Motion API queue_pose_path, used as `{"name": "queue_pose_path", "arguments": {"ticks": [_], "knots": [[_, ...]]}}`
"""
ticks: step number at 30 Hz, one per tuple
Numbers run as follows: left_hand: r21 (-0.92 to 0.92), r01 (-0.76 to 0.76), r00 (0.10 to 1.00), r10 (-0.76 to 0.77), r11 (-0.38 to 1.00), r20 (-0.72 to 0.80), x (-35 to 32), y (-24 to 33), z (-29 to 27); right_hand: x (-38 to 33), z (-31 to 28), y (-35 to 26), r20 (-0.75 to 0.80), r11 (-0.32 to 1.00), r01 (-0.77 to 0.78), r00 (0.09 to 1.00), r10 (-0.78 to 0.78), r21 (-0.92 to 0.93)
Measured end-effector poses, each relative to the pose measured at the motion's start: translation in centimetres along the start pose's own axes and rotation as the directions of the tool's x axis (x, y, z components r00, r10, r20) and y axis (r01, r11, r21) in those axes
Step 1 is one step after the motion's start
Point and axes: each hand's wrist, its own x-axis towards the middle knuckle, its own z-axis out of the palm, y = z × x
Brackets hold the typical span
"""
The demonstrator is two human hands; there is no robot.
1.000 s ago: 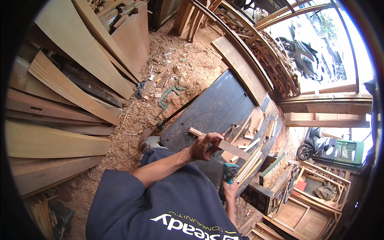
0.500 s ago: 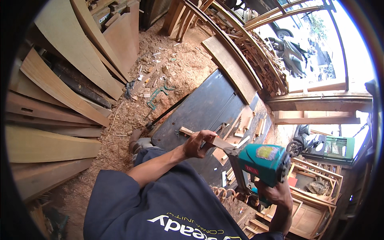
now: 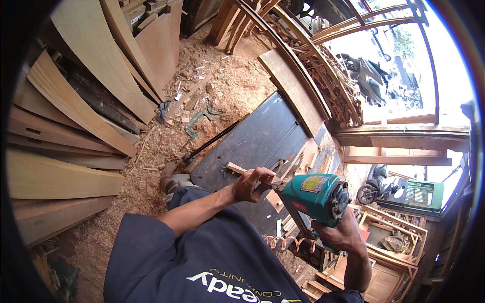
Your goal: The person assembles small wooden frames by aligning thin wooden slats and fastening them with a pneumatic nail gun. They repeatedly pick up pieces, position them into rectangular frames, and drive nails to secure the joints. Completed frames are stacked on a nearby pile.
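Observation:
A teal pneumatic nail gun (image 3: 313, 194) is gripped in my right hand (image 3: 341, 231), fingers closed around its handle. Its nose points left, up against a small wooden piece (image 3: 276, 180). My left hand (image 3: 251, 186) pinches that piece between thumb and fingers; most of the wood is hidden by the hand and the gun. An orange coiled air hose (image 3: 275, 242) hangs below the gun. Beneath both hands lies the dark tabletop (image 3: 242, 146), with a wooden strip (image 3: 235, 167) just beyond my left hand.
Offcuts (image 3: 303, 156) and a brown board (image 3: 295, 93) lie on the table. A green clamp (image 3: 199, 121) sits among wood shavings (image 3: 222, 91) on the floor. Large planks (image 3: 65, 179) lean at left. Wooden frames (image 3: 394, 237) stand at right, near a parked motorcycle (image 3: 374, 187).
The nail gun and my right hand have shifted left, bringing the gun closer to my left hand and covering more of the wooden piece. My left hand stays nearly in place.

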Motion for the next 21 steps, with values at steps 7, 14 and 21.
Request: {"name": "queue_pose_path", "arguments": {"ticks": [7,14,21], "knots": [[0.026,-0.007,1.000,0.007,1.000,-0.020,0.08,0.16,0.16,0.13,0.26,-0.09,-0.021,0.996,0.090,0.996,-0.090,-0.021],[0.002,-0.019,1.000,0.019,1.000,-0.013,0.31,0.40,-0.06,-0.02,0.00,-0.13,-0.004,0.998,0.025,1.000,-0.025,-0.050],[0.013,-0.008,1.000,0.008,1.000,-0.018,0.31,0.26,0.16,-0.03,-0.13,0.52,0.006,0.995,0.044,0.999,-0.044,-0.089]]}}
